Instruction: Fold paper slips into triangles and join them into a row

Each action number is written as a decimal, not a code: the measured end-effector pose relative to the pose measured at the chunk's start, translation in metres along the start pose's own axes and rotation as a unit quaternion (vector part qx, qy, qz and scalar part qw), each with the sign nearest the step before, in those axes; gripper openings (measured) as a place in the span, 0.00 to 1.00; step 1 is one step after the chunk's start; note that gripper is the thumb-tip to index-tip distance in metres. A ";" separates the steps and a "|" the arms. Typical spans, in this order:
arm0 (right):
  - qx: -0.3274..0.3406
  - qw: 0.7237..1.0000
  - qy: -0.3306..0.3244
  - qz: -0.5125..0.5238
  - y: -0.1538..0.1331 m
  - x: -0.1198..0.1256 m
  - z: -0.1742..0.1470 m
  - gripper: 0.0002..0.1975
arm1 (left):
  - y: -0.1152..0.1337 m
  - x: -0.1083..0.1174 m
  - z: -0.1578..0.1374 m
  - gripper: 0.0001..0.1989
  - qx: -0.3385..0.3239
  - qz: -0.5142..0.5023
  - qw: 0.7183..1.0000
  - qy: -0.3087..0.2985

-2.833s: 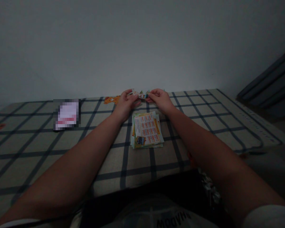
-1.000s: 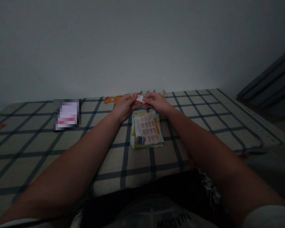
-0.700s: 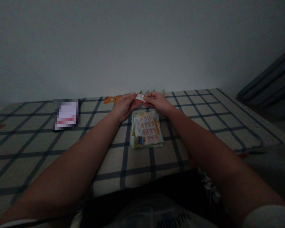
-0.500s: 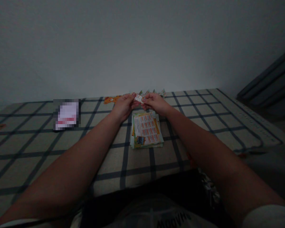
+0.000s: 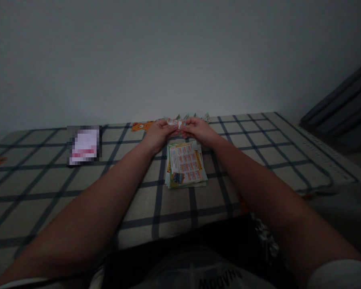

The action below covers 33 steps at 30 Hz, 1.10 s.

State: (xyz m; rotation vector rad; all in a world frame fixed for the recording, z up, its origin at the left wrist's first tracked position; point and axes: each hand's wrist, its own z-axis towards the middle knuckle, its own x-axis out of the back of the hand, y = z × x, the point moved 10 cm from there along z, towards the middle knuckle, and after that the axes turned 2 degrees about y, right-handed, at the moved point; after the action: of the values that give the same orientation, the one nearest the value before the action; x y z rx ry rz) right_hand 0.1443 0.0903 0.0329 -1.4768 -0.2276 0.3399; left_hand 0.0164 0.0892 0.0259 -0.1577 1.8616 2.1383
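Observation:
Between my two hands is a small piece of white printed paper point(image 5: 174, 121), partly covered by the fingers. My left hand point(image 5: 160, 133) pinches its left side, thumb on top. On the right side, the thumb and fingers of my right hand point(image 5: 198, 130) close on the same paper. Just below the hands lies a loose stack of printed paper sheets point(image 5: 185, 164), with rows of orange and white print on the top one. Several small pointed paper pieces point(image 5: 207, 117) stand behind my hands, close to the wall.
A checked cloth point(image 5: 258, 154) covers the table, which meets a plain wall point(image 5: 180, 60) at the back. A pixelated phone-like object point(image 5: 86, 146) lies on the left. A grey curtain point(image 5: 345, 106) hangs at the right.
The paper has turned and shifted slightly up behind the fingers, and its shape looks different. My fingertips have moved a little closer together. The stack has stayed put.

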 end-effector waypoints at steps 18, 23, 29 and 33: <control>0.056 0.996 0.020 -0.066 -0.011 0.006 0.000 0.14 | 0.004 -0.012 -0.008 0.10 0.006 -0.027 1.000 -0.007; 0.022 0.999 0.016 -0.029 -0.007 0.002 -0.002 0.11 | 0.009 -0.004 -0.005 0.13 -0.023 -0.014 1.000 0.013; -0.021 1.000 0.008 0.004 0.000 -0.002 -0.001 0.10 | 0.011 -0.001 -0.005 0.13 -0.026 -0.003 0.999 0.039; -0.028 1.000 0.005 0.011 0.002 -0.002 0.000 0.06 | 0.011 -0.003 -0.005 0.14 -0.021 -0.014 0.999 0.035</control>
State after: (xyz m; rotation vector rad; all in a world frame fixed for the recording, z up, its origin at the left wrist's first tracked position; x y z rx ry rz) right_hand 0.1426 0.0897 0.0309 -1.5368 -0.2146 0.3452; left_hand 0.0158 0.0827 0.0362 -0.2706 1.8416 2.1809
